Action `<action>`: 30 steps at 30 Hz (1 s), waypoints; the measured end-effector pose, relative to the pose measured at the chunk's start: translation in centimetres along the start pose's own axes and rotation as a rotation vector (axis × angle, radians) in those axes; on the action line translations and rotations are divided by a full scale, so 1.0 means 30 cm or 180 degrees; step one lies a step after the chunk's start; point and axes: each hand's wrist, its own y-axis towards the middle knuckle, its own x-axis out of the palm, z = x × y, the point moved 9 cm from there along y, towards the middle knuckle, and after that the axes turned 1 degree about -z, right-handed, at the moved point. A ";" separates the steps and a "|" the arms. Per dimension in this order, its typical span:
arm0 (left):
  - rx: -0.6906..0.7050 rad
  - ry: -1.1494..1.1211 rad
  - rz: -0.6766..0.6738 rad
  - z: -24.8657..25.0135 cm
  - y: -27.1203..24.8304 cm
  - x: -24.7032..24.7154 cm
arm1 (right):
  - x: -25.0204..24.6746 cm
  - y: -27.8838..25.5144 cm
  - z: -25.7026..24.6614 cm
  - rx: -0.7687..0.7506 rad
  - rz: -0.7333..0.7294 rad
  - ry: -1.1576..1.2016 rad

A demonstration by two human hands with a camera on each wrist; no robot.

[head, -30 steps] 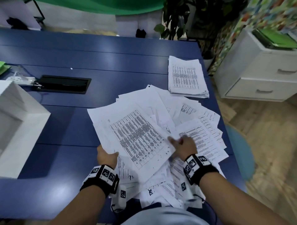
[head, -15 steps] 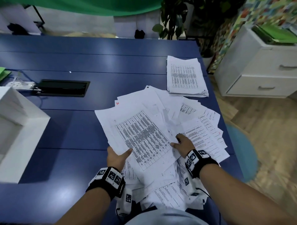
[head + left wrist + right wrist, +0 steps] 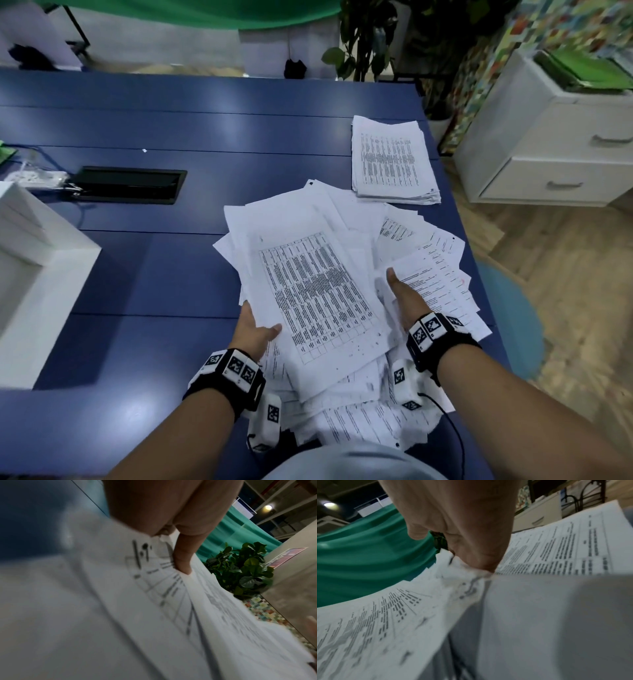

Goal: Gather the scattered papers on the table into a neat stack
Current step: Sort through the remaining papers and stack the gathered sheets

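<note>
Our left hand (image 3: 255, 330) pinched a sheaf (image 3: 308, 291), thumb on top, fingers beneath; our right hand (image 3: 404, 301) gripped its other edge, fingers hidden beneath the papers (image 3: 435, 277).

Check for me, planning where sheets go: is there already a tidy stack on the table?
Yes, a squared stack lies at the table's far right edge.

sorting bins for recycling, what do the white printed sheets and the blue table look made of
White printed sheets: thin matte paper, since they bend and curl in the left hand. Blue table: probably laminate or painted board; smooth, semi-gloss, with soft reflections and panel seams.
</note>
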 end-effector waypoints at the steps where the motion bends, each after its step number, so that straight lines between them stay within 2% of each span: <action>1: -0.0076 0.0027 -0.0117 -0.004 -0.008 0.014 | 0.006 0.001 0.018 0.0047 -0.0087 0.0146; 7: -0.0060 0.0006 -0.0572 0.006 -0.061 0.143 | 0.065 -0.031 0.087 -0.0028 -0.0294 -0.0063; 11: 0.0138 0.0020 -0.0521 0.040 -0.066 0.136 | 0.059 -0.024 0.078 -0.0160 -0.0386 -0.0312; 13: 0.0239 -0.0258 -0.0511 0.084 -0.069 0.120 | 0.011 -0.026 0.047 -0.0243 -0.0259 -0.0016; 16: 0.0365 -0.0461 -0.0491 0.190 -0.096 0.087 | -0.035 -0.072 -0.023 -0.0270 -0.0367 0.0457; 20: 0.0782 -0.0413 -0.0659 0.391 -0.131 0.083 | -0.069 -0.100 -0.107 -0.0277 -0.0468 0.0922; 23: 0.1196 -0.0269 -0.0775 0.550 -0.172 0.099 | -0.094 -0.114 -0.200 -0.0623 -0.0470 0.1160; 26: 0.1521 -0.0219 -0.0704 0.680 -0.213 0.095 | -0.111 -0.180 -0.336 -0.1026 -0.0568 0.1236; 28: 0.1655 -0.0320 -0.0629 0.733 -0.223 0.090 | -0.128 -0.223 -0.405 -0.1135 -0.0407 0.1224; 30: 0.1682 -0.0507 -0.0362 0.760 -0.225 0.070 | -0.160 -0.261 -0.456 -0.1280 -0.0026 0.1234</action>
